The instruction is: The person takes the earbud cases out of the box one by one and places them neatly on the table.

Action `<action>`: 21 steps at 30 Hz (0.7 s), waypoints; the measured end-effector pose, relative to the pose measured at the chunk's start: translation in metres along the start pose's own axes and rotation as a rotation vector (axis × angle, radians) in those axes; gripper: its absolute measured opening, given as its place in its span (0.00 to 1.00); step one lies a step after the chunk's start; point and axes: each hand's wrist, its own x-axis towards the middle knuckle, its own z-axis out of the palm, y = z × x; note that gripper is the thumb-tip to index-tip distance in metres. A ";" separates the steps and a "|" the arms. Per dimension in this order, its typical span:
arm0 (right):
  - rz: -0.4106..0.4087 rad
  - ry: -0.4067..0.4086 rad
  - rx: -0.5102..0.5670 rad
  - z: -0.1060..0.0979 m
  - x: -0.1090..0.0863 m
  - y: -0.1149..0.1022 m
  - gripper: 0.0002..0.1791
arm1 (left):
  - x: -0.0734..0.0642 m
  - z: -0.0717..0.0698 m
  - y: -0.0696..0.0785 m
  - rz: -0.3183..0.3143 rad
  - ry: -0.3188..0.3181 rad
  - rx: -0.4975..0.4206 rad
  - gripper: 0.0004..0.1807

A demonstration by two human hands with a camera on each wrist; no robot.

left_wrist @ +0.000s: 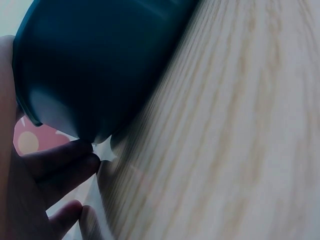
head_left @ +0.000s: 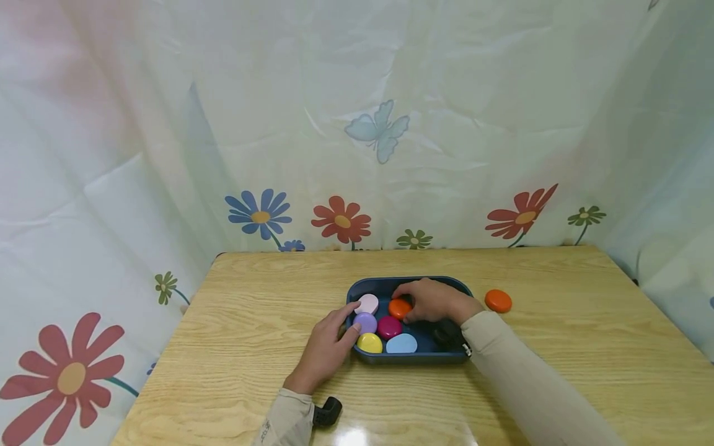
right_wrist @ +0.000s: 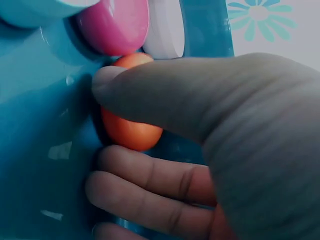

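Note:
A dark blue tray [head_left: 413, 358] stands on the wooden table. Inside it my right hand [head_left: 437, 298] pinches an orange disc [right_wrist: 131, 134], thumb on one side and fingers on the other. My left hand [head_left: 325, 347] holds the tray's left end. Its thumb and index finger reach over the rim, while other fingers meet the outer wall [left_wrist: 95, 75] in the left wrist view. Smooth rounded discs fill the tray's left half: pale pink [head_left: 367, 303], purple [head_left: 365, 323], magenta [head_left: 389, 327], yellow [head_left: 369, 342] and light blue [head_left: 401, 343].
Another orange disc [head_left: 498, 300] lies on the table just right of the tray. A flowered curtain [head_left: 446, 155] hangs behind the table's far edge. Black wrist devices show by the left sleeve [head_left: 328, 411] and under the right wrist.

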 end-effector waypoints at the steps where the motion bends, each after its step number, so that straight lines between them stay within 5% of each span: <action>1: 0.007 0.003 -0.018 0.000 -0.001 0.000 0.24 | 0.000 0.000 0.000 -0.001 0.001 0.000 0.25; 9: 0.034 0.029 -0.048 -0.003 -0.011 -0.001 0.24 | 0.000 0.002 0.000 0.003 -0.003 -0.007 0.25; 21: -0.040 0.111 0.183 -0.007 -0.022 0.006 0.24 | -0.001 0.001 -0.002 -0.014 -0.019 -0.011 0.25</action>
